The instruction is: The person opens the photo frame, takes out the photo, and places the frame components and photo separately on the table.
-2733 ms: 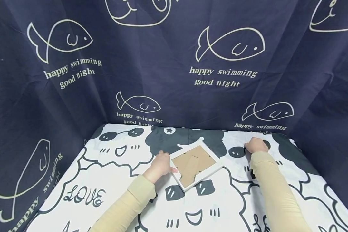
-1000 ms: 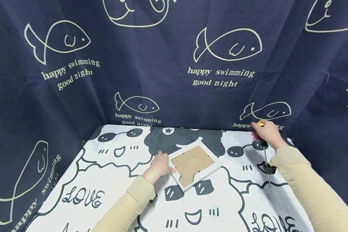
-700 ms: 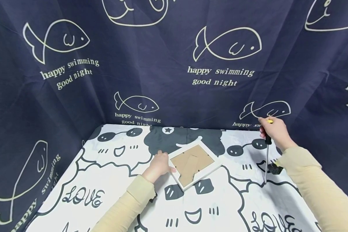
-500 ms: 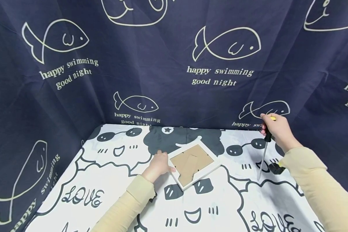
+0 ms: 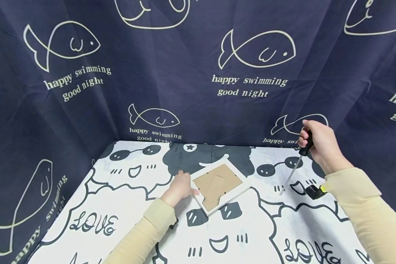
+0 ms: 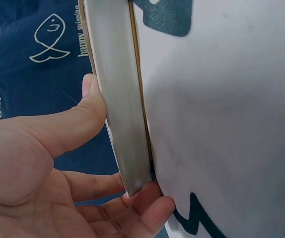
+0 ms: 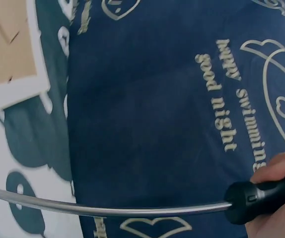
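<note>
A white picture frame (image 5: 230, 198) lies back up on the cloth, its brown backboard (image 5: 202, 183) and cardboard stand leg (image 5: 214, 190) showing. My left hand (image 5: 179, 188) grips its left corner; in the left wrist view the thumb (image 6: 85, 106) presses one face while the fingers reach around the corner. Off to the right, raised above the cloth, my right hand (image 5: 323, 145) holds a screwdriver (image 5: 305, 149) by its black handle. The thin metal shaft (image 7: 147, 210) slants down and left, its tip to the right of the frame and apart from it. The fist hides part of the handle.
A white cloth (image 5: 132, 216) with dark cartoon drawings covers the table. Dark blue curtains (image 5: 191, 73) printed with fish stand close behind the table and along both sides. A black block (image 5: 313, 191) with a yellow patch shows beside the right cuff.
My right hand has lifted the screwdriver off to the right and up, and its shaft has swung from near vertical to pointing left toward the frame. The left hand and picture frame stay put.
</note>
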{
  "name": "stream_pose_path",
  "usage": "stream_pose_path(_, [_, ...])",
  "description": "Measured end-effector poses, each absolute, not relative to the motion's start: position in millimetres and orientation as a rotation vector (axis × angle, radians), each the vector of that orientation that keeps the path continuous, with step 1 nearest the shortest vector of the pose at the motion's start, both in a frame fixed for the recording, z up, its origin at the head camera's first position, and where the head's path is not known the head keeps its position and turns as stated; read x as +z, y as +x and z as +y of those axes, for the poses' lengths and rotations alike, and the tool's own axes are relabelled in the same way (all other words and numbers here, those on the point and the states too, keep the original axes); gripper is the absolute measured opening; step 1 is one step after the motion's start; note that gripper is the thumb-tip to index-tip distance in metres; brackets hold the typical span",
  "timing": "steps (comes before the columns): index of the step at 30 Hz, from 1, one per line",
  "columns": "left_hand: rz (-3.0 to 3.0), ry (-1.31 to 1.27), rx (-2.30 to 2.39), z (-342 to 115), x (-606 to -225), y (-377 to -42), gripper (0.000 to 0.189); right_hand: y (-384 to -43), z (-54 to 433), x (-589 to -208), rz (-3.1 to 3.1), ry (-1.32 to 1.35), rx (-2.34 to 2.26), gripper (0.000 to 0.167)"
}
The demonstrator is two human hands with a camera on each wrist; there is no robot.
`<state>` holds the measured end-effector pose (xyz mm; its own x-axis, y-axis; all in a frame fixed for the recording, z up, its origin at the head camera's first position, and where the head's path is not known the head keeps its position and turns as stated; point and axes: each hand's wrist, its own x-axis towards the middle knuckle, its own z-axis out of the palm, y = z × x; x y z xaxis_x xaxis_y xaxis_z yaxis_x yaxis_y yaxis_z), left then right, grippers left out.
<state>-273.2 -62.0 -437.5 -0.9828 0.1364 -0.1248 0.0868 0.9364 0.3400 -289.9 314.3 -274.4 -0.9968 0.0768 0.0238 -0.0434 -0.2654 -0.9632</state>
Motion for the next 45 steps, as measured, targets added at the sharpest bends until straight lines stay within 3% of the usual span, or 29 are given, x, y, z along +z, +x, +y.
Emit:
stream_pose_path(10, [2.938,0.157,0.503,-61,-436,-273,0.080,-280,313,-272,-1.150,0.117,2.870,0.038])
stream_pose_path(25, [2.950,0.169,0.495,-60,-434,-273,0.080,-249,311,-292,-0.308,0.079,2.904,0.024])
stream_pose_path(45, [2.950,0.158,0.517,-61,-433,-272,0.080,-236,287,-353,0.009,0.060,2.812,0.022])
